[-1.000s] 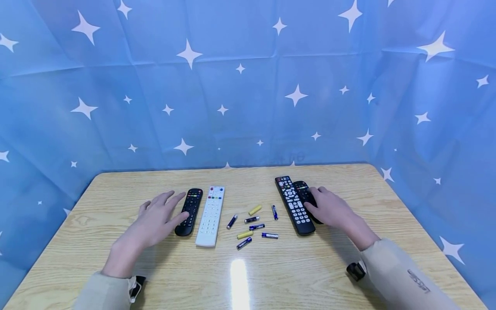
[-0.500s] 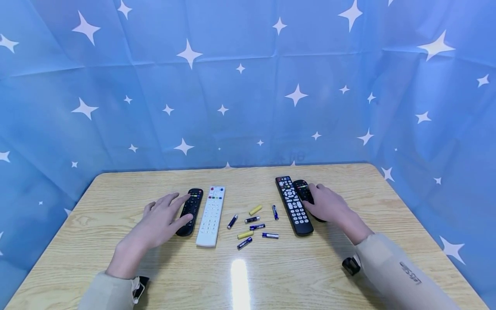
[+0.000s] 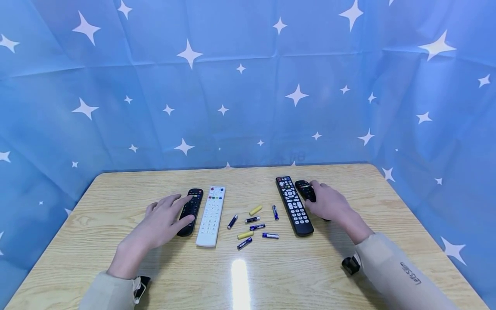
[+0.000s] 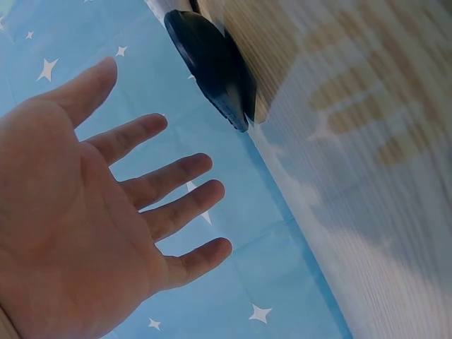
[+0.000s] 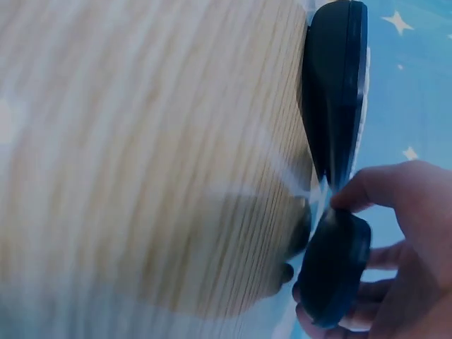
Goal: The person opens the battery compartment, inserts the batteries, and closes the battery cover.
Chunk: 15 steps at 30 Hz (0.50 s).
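Observation:
My right hand [image 3: 331,204] grips the short black remote control [image 3: 305,189] at the right, its lower part hidden beneath the palm. In the right wrist view the thumb is on one side of that remote [image 5: 335,268] and the fingertips are on the other. A longer black remote control [image 3: 295,206] lies just left of it. My left hand [image 3: 159,224] reaches over the edge of another black remote control [image 3: 190,209]. In the left wrist view the left fingers [image 4: 176,173] are spread and hold nothing, with a dark remote [image 4: 208,63] beyond them.
A white remote control [image 3: 210,219] lies beside the left black one. Several blue batteries [image 3: 270,235] and two yellow batteries [image 3: 245,234] are scattered mid-table. The wooden table [image 3: 186,275] ends at a blue star-patterned curtain [image 3: 248,94].
The short black remote has shifted right with my right hand, opening a gap to the longer remote. My left hand has moved slightly right, further over its black remote.

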Each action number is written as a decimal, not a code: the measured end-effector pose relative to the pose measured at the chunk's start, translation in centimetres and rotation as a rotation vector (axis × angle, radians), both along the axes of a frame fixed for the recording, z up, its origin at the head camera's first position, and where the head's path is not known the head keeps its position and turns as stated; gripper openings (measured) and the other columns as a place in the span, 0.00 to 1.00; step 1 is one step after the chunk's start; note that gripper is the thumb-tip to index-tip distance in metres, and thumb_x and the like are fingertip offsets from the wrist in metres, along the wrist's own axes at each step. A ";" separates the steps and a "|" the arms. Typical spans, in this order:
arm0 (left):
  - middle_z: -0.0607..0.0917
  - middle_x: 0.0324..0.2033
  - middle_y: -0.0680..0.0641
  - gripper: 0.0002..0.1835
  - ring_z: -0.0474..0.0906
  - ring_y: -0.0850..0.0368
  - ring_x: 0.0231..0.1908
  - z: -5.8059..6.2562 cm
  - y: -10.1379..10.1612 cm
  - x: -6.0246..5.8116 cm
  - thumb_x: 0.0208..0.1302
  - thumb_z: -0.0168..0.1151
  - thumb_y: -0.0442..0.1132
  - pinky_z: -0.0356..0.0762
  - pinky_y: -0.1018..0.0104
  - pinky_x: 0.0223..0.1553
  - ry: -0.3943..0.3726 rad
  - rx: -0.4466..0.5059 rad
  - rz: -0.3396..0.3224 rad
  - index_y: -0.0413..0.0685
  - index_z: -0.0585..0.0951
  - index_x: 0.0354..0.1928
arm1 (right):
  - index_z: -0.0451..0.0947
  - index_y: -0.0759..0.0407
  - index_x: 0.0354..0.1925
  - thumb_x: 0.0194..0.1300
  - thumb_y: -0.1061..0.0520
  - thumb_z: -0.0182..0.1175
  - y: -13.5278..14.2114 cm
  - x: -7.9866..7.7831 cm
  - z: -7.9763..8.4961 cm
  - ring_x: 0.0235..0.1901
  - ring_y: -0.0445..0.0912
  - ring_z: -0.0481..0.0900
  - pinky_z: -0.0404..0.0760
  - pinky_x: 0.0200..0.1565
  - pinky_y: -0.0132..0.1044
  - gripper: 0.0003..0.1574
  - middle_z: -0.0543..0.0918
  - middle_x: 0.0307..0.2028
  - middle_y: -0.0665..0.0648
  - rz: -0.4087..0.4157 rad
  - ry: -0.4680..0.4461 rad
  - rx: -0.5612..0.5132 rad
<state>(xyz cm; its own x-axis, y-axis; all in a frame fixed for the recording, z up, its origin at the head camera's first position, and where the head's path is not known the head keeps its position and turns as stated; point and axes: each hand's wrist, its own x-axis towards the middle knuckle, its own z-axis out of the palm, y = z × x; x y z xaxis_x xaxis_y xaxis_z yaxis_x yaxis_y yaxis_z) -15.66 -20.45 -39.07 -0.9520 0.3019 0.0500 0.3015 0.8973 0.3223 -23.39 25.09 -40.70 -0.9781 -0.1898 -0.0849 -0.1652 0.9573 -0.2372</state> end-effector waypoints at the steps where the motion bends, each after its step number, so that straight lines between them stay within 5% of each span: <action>1: 0.64 0.66 0.34 0.32 0.59 0.32 0.64 0.0 0.0 0.0 0.70 0.51 0.58 0.50 0.28 0.56 0.002 0.001 -0.001 0.51 0.64 0.70 | 0.55 0.69 0.69 0.64 0.48 0.57 0.1 0.0 0.0 0.43 0.63 0.78 0.76 0.39 0.56 0.44 0.71 0.56 0.75 -0.001 0.006 -0.003; 15: 0.65 0.65 0.35 0.32 0.60 0.33 0.64 -0.1 0.3 -0.2 0.69 0.53 0.57 0.51 0.29 0.56 0.010 -0.015 -0.014 0.51 0.65 0.70 | 0.59 0.71 0.65 0.70 0.50 0.43 0.5 0.2 0.3 0.30 0.54 0.75 0.72 0.26 0.45 0.33 0.77 0.43 0.69 -0.022 0.080 -0.088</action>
<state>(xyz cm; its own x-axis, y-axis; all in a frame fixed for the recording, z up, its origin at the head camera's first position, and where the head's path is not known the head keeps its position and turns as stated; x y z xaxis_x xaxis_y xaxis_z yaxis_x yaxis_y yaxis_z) -15.81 -20.19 -39.22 -0.9473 0.3156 0.0547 0.3167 0.8978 0.3061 -23.21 25.59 -40.39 -0.9852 -0.1710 0.0102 -0.1658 0.9370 -0.3075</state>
